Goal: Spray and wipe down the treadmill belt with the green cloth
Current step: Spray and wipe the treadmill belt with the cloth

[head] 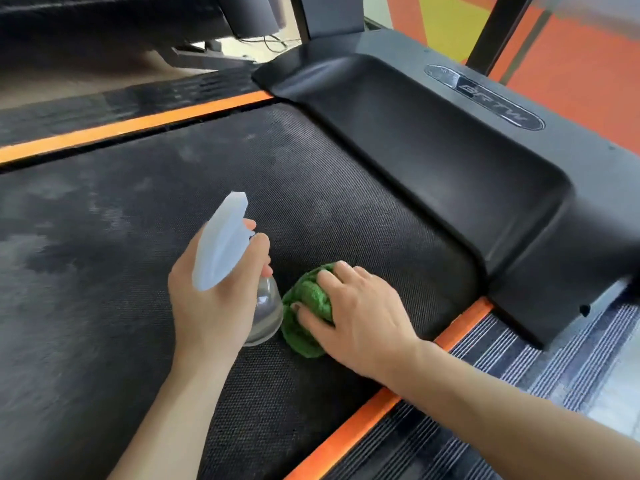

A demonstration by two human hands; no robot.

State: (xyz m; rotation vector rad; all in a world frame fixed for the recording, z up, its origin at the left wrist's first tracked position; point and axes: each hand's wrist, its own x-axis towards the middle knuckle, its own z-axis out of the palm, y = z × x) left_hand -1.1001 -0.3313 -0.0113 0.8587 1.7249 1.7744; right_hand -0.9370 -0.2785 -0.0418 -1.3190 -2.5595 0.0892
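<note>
Head view, looking down on a treadmill. The left hand is wrapped around the neck of a clear spray bottle, fingers curled over the trigger below the pale translucent spray head; the bottle hangs above the belt, its nozzle directed away from the person toward the front of the machine. The right hand lies palm-down with its fingers partly curled over a bunched green cloth, pressing it flat against the treadmill belt; cloth and bottle sit just beside each other. The belt is black and finely textured, with greyish, cloudy patches across its left portion and a more uniform dark surface around the cloth. An orange side strip borders the belt on the far side and another on the near right, beside a ribbed foot rail. The black motor cover rises at the belt's front end, bearing an oval logo badge.
</note>
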